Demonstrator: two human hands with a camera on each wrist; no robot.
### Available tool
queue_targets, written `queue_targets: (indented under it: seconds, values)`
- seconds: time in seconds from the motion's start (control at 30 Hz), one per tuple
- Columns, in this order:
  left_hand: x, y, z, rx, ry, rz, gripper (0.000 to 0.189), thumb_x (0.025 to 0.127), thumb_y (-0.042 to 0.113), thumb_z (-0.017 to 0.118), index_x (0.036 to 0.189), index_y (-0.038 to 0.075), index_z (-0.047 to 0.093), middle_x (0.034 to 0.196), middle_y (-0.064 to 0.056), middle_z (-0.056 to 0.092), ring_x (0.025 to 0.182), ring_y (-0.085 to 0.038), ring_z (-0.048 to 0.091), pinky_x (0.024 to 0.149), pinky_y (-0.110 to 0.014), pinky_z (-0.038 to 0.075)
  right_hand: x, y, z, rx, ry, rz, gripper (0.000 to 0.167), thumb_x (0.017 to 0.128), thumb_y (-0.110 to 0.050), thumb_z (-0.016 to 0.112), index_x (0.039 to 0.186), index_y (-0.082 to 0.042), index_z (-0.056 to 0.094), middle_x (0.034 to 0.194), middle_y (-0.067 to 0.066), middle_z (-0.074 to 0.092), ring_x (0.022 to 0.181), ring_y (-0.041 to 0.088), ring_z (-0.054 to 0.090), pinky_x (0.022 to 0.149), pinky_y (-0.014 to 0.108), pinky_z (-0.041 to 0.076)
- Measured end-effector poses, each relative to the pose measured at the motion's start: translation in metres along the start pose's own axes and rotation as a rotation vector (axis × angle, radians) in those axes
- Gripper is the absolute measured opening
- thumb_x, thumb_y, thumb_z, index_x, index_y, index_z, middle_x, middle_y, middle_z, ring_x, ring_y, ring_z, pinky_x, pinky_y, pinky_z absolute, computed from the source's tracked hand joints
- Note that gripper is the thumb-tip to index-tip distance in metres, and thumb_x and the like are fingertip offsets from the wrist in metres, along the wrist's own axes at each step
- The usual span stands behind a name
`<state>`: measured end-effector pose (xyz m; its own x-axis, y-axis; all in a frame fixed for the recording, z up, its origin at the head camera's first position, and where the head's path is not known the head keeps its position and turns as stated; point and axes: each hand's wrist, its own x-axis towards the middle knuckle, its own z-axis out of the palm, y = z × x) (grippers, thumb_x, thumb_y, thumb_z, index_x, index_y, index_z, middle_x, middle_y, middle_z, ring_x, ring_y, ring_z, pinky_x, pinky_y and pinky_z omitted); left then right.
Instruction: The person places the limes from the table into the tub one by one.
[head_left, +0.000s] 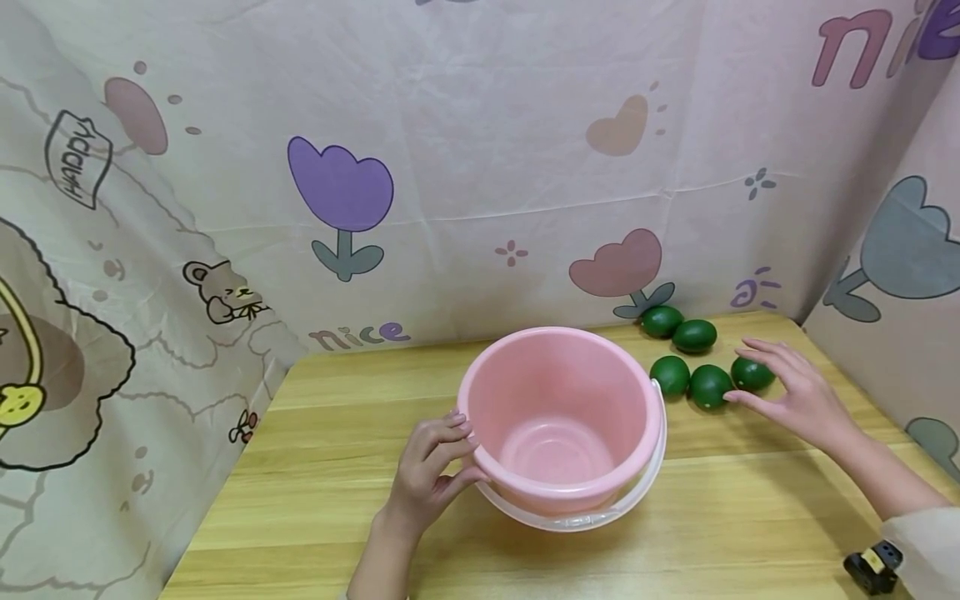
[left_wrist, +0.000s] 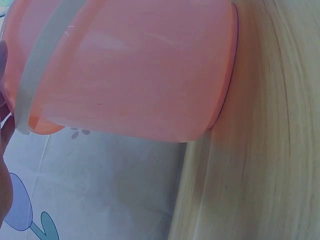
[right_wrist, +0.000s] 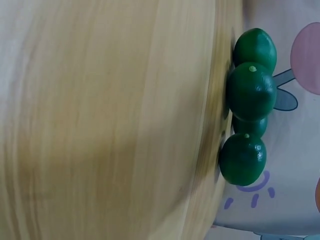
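A pink bucket [head_left: 555, 379] stands upright on the wooden table, its inside bare. My left hand [head_left: 427, 471] holds its left rim, fingertips over the edge and thumb lower down near the front. The white handle [head_left: 581, 522] hangs down round the bucket's front and right side. To the right, several green limes lie in a loose group. My right hand [head_left: 798, 400] hovers with thumb and fingers spread, around the rightmost lime [head_left: 752, 374]; its thumb tip overlaps the front lime [head_left: 709, 387]. In the right wrist view limes [right_wrist: 251, 91] appear, but not the hand.
Two more limes [head_left: 694, 336] lie at the table's back edge, against a printed cloth [head_left: 480, 167] that hangs behind. Another cloth hangs along the left side. A small black device [head_left: 873, 568] sits at the right wrist, by the sleeve.
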<state>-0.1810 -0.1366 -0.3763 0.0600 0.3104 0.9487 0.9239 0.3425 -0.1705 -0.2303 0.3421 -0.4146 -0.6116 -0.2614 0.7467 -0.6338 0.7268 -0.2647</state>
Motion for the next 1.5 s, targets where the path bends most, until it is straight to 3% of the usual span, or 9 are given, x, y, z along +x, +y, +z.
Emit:
queue_targets:
  seconds: [0.3, 0.57, 0.67, 0.77, 0.87, 1.0, 1.3, 1.5]
  values:
    - [0.001, -0.001, 0.0, -0.007, 0.012, 0.013, 0.041, 0.088, 0.034, 0.062, 0.079, -0.006, 0.066, 0.084, -0.019, 0.061, 0.081, -0.032, 0.059, 0.087, -0.032, 0.058, 0.0, 0.009, -0.002, -0.062, -0.046, 0.011, 0.077, 0.046, -0.023, 0.09, 0.114, 0.001, 0.063, 0.119, 0.025, 0.059, 0.122, -0.016, 0.028, 0.104, -0.001, 0.018]
    - [0.0, -0.001, 0.001, -0.008, 0.013, 0.008, 0.041, 0.087, 0.034, 0.062, 0.079, -0.006, 0.066, 0.084, -0.019, 0.061, 0.082, -0.032, 0.059, 0.088, -0.033, 0.058, -0.002, 0.02, -0.003, -0.09, -0.061, -0.01, 0.076, 0.044, -0.024, 0.09, 0.11, 0.003, 0.063, 0.116, 0.026, 0.06, 0.12, -0.018, 0.027, 0.101, -0.003, 0.017]
    - [0.0, 0.0, 0.001, -0.01, 0.013, 0.004, 0.041, 0.087, 0.034, 0.062, 0.078, -0.006, 0.066, 0.085, -0.018, 0.061, 0.082, -0.032, 0.059, 0.089, -0.032, 0.057, -0.003, 0.025, -0.002, -0.107, -0.071, -0.015, 0.076, 0.048, -0.03, 0.09, 0.11, 0.002, 0.063, 0.116, 0.025, 0.06, 0.119, -0.004, 0.042, 0.102, -0.002, 0.016]
    - [0.0, 0.0, 0.001, -0.002, 0.009, 0.006, 0.042, 0.088, 0.035, 0.062, 0.078, -0.006, 0.066, 0.085, -0.018, 0.061, 0.082, -0.031, 0.059, 0.088, -0.031, 0.057, -0.005, 0.03, -0.002, -0.123, -0.085, -0.009, 0.074, 0.051, -0.036, 0.089, 0.11, 0.001, 0.063, 0.115, 0.024, 0.061, 0.11, 0.024, 0.053, 0.107, 0.003, 0.018]
    - [0.0, 0.0, 0.001, 0.003, 0.006, 0.008, 0.042, 0.088, 0.035, 0.062, 0.079, -0.005, 0.066, 0.085, -0.018, 0.061, 0.081, -0.031, 0.059, 0.087, -0.03, 0.057, -0.007, 0.033, -0.001, -0.137, -0.101, 0.002, 0.073, 0.054, -0.037, 0.088, 0.111, 0.0, 0.062, 0.115, 0.025, 0.06, 0.1, 0.042, 0.053, 0.115, 0.02, 0.028]
    - [0.001, 0.0, 0.0, 0.005, 0.005, 0.009, 0.041, 0.088, 0.035, 0.062, 0.079, -0.005, 0.066, 0.085, -0.018, 0.061, 0.081, -0.031, 0.059, 0.087, -0.03, 0.057, -0.008, 0.037, 0.001, -0.154, -0.118, 0.023, 0.072, 0.052, -0.031, 0.089, 0.111, 0.0, 0.062, 0.116, 0.025, 0.059, 0.101, 0.043, 0.052, 0.112, 0.042, 0.037]
    - [0.001, 0.0, -0.001, 0.005, 0.004, 0.007, 0.041, 0.088, 0.034, 0.062, 0.079, -0.006, 0.066, 0.085, -0.018, 0.061, 0.082, -0.032, 0.059, 0.088, -0.031, 0.057, -0.003, 0.046, 0.003, -0.174, -0.191, 0.024, 0.072, 0.05, -0.023, 0.09, 0.111, 0.003, 0.06, 0.115, 0.028, 0.058, 0.102, 0.046, 0.051, 0.105, 0.053, 0.04]
    - [0.001, 0.0, 0.0, 0.006, 0.0, 0.007, 0.041, 0.088, 0.035, 0.061, 0.079, -0.005, 0.066, 0.085, -0.018, 0.061, 0.081, -0.031, 0.059, 0.087, -0.031, 0.057, -0.002, 0.052, 0.003, -0.171, -0.272, 0.091, 0.073, 0.053, -0.021, 0.09, 0.113, 0.004, 0.058, 0.116, 0.031, 0.055, 0.103, 0.049, 0.049, 0.084, 0.067, 0.042]
